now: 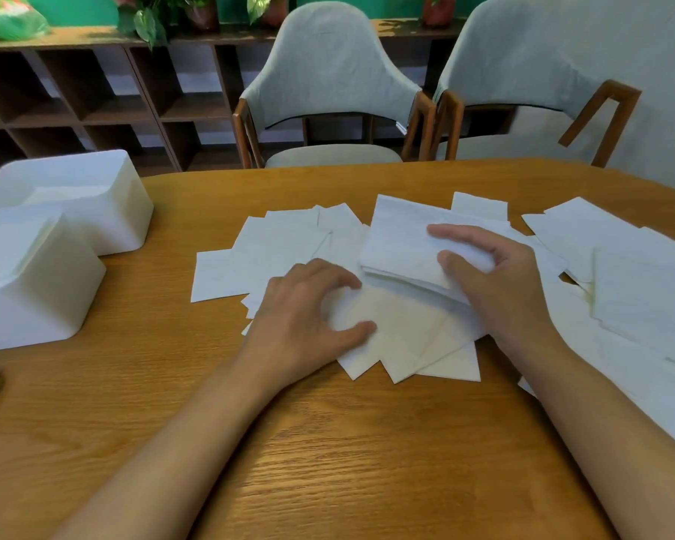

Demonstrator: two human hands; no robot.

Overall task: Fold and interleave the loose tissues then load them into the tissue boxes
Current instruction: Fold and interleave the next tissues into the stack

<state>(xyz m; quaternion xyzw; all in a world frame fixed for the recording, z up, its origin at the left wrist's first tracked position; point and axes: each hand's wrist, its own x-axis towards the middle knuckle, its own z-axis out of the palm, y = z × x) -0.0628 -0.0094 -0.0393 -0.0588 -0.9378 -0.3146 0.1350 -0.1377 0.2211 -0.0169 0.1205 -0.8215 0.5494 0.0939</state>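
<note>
Tissues [289, 243] lie scattered across the middle of the wooden table [328, 442], with two white tissue boxes [129, 220] off to the left. The left hand [304, 317] rests on them, curled fingers and thumb bunching a sheet [341, 311]. The right hand [495, 274] grips a folded stack [398, 239] by its near edge.

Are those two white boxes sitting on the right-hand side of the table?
No, the far tissue box and the near tissue box both stand on the left of the table.
</note>
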